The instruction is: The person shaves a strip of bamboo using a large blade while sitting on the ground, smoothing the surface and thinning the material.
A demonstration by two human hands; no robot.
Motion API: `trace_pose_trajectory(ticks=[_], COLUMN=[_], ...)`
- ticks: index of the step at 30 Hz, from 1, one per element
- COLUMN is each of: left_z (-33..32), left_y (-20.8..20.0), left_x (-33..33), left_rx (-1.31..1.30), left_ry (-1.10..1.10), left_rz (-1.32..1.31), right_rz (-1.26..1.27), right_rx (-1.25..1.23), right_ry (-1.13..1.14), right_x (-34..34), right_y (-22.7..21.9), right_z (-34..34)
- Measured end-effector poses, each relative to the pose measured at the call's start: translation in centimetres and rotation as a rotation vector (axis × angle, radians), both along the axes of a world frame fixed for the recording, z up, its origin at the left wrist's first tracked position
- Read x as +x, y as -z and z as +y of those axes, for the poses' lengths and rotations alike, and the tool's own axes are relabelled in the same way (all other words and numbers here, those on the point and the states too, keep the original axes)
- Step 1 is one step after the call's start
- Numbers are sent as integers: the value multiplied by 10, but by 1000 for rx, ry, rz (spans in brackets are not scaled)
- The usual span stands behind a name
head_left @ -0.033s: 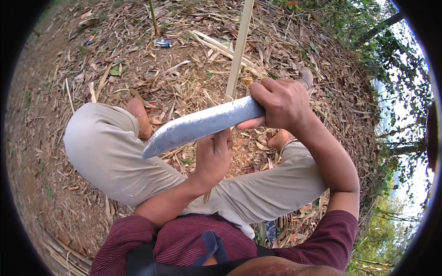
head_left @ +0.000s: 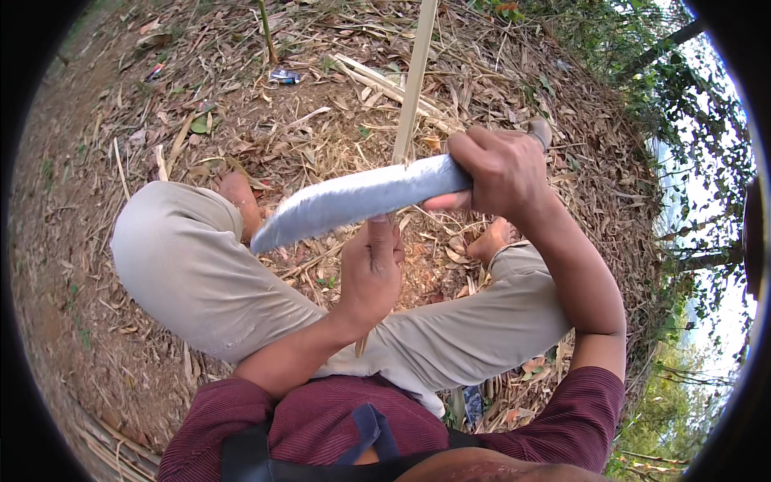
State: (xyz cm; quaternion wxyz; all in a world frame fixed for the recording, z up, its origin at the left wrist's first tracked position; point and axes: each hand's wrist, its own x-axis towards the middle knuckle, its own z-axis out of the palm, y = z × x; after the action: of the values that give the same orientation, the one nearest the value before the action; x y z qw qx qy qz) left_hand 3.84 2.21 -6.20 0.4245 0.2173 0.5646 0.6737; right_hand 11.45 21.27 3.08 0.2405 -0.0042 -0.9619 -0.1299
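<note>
Right hand (head_left: 502, 173) clenched the knife (head_left: 361, 197) handle; left hand (head_left: 371, 273) grasped a thin strip (head_left: 415, 80). Strip looked light, stiff, splintery; best held low.

Between the raised knees (head_left: 185, 257) the ground (head_left: 72, 265) offers only a narrow gap, crossed by the broad blade (head_left: 353, 199) and the upright bamboo strip (head_left: 416, 76). The left hand (head_left: 371, 277) fills the space just under the blade. Bare feet (head_left: 239, 197) close the gap's far end. Beyond them, loose bamboo slats (head_left: 377, 80) and dry leaf litter cover the ground; the far left lies barer.
</note>
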Motion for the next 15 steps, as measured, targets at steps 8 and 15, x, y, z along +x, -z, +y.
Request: trace_pose_trajectory(ticks=[8, 15], left_z=[16, -2], left_y=[13, 2], left_x=[10, 15], left_rx=[11, -16], left_ry=[1, 33], left_rz=[32, 152], right_rz=[-86, 141], right_rx=[-396, -389], right_ry=[342, 466], right_x=[14, -4], right_y=[11, -26], right_z=[23, 86])
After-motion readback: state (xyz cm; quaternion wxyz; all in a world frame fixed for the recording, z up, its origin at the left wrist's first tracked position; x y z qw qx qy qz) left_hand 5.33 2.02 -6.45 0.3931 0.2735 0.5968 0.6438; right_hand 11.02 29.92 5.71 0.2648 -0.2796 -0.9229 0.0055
